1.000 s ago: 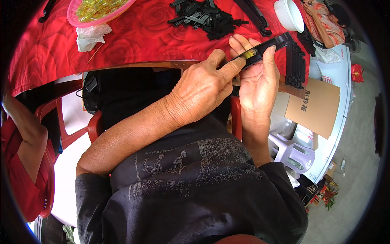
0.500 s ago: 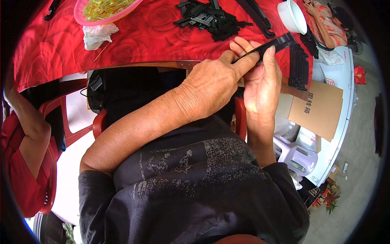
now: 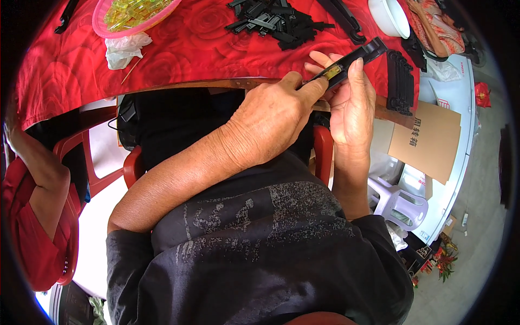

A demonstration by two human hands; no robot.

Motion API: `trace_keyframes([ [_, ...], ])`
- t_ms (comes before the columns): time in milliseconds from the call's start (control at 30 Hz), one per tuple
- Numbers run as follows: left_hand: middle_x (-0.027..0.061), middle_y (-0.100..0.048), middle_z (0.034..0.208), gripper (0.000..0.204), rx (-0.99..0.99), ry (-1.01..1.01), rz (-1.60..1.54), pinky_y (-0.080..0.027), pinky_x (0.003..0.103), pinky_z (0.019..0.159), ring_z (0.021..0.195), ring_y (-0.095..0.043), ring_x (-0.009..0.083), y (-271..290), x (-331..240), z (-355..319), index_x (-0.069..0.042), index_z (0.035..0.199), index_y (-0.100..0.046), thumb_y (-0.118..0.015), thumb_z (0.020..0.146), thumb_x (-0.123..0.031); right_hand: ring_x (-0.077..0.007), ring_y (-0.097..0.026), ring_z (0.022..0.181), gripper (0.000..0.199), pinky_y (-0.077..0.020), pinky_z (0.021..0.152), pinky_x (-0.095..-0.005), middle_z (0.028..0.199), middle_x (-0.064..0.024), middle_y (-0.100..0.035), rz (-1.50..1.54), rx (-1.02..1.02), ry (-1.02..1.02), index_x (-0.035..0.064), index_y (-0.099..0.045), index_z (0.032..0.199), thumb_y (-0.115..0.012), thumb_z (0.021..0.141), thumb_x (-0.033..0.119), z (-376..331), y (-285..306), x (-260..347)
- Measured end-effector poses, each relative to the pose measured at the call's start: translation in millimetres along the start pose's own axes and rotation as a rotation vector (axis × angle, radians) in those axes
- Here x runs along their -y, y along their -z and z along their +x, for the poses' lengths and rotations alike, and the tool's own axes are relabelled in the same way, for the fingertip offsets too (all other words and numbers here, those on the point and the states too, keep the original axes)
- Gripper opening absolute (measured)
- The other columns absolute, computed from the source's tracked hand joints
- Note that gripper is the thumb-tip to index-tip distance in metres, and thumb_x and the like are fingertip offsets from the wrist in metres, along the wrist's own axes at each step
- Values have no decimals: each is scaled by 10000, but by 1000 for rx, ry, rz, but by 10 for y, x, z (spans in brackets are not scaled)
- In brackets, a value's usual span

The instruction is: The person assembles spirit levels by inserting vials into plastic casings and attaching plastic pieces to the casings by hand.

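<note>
My right hand (image 3: 351, 115) grips a long black plastic bar (image 3: 358, 58) between the thumb and the fingers behind it, above the table's front edge. A small clear yellow insert (image 3: 332, 72), which looks like a level vial, shows in a slot of the bar. My left hand (image 3: 276, 119) reaches across from the left and is closed at the bar's near end. Its index fingertip presses beside the yellow insert, and its thumb is hidden. To the right of the bar, several similar black strips (image 3: 400, 84) lie side by side.
On the red tablecloth (image 3: 195, 59) are a pink basin (image 3: 98, 27) of yellow clear pieces, a crumpled white bag (image 3: 124, 50), a heap of black parts (image 3: 281, 24) and a white bowl (image 3: 391, 19). Other people sit left and far right. A cardboard box (image 3: 428, 142) and lilac stool (image 3: 401, 203) are right.
My left index finger has drawn back along the bar toward its near end, uncovering the yellow insert. The bar has shifted slightly left and is turned to show its slot.
</note>
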State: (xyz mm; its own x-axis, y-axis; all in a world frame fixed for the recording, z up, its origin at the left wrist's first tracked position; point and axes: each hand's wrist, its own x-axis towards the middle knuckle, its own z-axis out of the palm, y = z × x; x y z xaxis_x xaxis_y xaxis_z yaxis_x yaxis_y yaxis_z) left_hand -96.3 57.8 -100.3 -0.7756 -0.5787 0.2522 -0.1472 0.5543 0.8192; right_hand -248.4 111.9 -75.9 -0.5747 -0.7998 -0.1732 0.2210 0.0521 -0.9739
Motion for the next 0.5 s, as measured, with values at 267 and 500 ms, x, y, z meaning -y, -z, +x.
trace_keyframes([
  [267,198,-618,936,426,-1,-34,27,-576,437,642,756,-680,364,26,11,2,-15,1270,-560,-629,854,-81,-199,-699,844,445,-588,730,-301,1029,-228,-709,-25,43,-44,-7,-600,1045,-504,1037,427,26,74,-30],
  [500,166,-609,947,479,-67,-19,-46,-555,449,663,792,-654,384,26,-32,-33,-48,1303,-578,-687,837,-35,-218,-715,849,436,-586,715,-311,1020,-225,-711,-22,85,-47,2,-605,1020,-506,1036,426,10,46,83],
])
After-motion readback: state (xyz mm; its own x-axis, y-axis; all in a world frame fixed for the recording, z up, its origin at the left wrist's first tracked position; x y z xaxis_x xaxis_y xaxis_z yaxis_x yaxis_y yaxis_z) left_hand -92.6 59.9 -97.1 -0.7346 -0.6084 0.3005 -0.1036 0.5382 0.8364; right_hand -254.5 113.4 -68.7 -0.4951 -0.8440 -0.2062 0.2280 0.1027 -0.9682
